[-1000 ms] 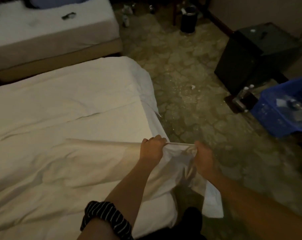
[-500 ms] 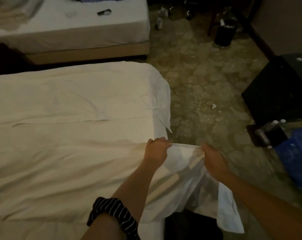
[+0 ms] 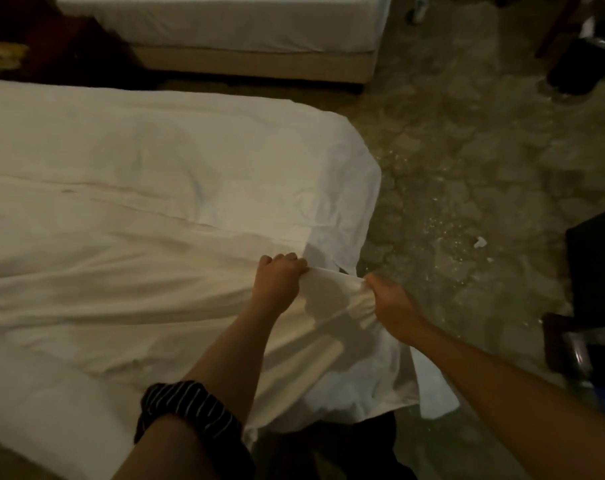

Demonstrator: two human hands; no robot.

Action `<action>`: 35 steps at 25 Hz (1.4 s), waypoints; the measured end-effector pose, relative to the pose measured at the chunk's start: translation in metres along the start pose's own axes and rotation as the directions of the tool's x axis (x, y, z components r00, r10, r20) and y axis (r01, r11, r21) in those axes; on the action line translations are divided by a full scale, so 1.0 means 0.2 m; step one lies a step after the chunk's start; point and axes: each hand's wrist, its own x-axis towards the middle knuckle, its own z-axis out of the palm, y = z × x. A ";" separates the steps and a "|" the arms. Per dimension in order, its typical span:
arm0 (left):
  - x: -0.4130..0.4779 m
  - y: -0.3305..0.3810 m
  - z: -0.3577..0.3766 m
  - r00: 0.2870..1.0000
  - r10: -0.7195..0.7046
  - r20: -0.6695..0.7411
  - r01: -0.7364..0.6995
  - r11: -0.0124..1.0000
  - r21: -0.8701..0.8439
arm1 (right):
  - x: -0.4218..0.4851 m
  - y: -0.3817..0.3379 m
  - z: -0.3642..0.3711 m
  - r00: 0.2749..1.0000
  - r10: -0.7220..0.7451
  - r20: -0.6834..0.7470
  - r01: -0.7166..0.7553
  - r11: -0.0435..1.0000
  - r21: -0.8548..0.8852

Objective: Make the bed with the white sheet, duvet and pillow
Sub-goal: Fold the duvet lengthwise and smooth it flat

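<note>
Still, left hand [image 3: 278, 277] and right hand [image 3: 393, 304] grip the white sheet [image 3: 332, 306].

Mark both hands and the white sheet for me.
left hand [image 3: 278, 277]: head view, back of the hand.
right hand [image 3: 394, 306]: head view, back of the hand.
white sheet [image 3: 332, 289]: head view, edge stretched between the hands.

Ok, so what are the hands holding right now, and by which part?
Both grip the white sheet along its lifted edge, the left hand and right hand set apart, cloth stretched between them.
</note>
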 end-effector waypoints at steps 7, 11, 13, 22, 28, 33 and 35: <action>0.13 -0.01 0.04 1.000 -0.031 0.003 0.031 0.999 -0.033 | 0.20 0.05 -0.06 0.984 0.026 0.174 -0.031 0.999 0.028; 0.29 -0.05 0.04 1.000 0.016 0.014 -0.015 0.998 -0.055 | 0.31 0.06 -0.05 0.985 0.061 0.162 -0.070 0.996 0.053; 0.34 -0.04 0.05 0.995 0.038 -0.094 -0.047 0.995 -0.094 | 0.40 0.09 -0.07 0.977 0.136 0.164 -0.140 0.990 0.013; 0.46 0.05 0.04 0.988 -0.155 0.026 0.157 0.980 -0.125 | 0.69 0.23 -0.16 0.929 0.096 0.358 0.006 0.962 -0.272; 0.23 0.15 0.02 0.919 -0.385 0.085 0.395 0.903 -0.168 | 0.74 0.22 -0.16 0.839 -0.122 0.530 0.239 0.958 -0.159; -0.11 0.13 -0.05 0.838 -0.539 0.088 0.545 0.811 -0.213 | 0.70 -0.02 -0.14 0.766 -0.253 0.591 0.411 0.900 -0.147; -0.26 0.08 -0.06 0.799 -0.597 0.072 0.596 0.771 -0.225 | 0.64 -0.13 -0.10 0.740 -0.300 0.601 0.465 0.875 -0.135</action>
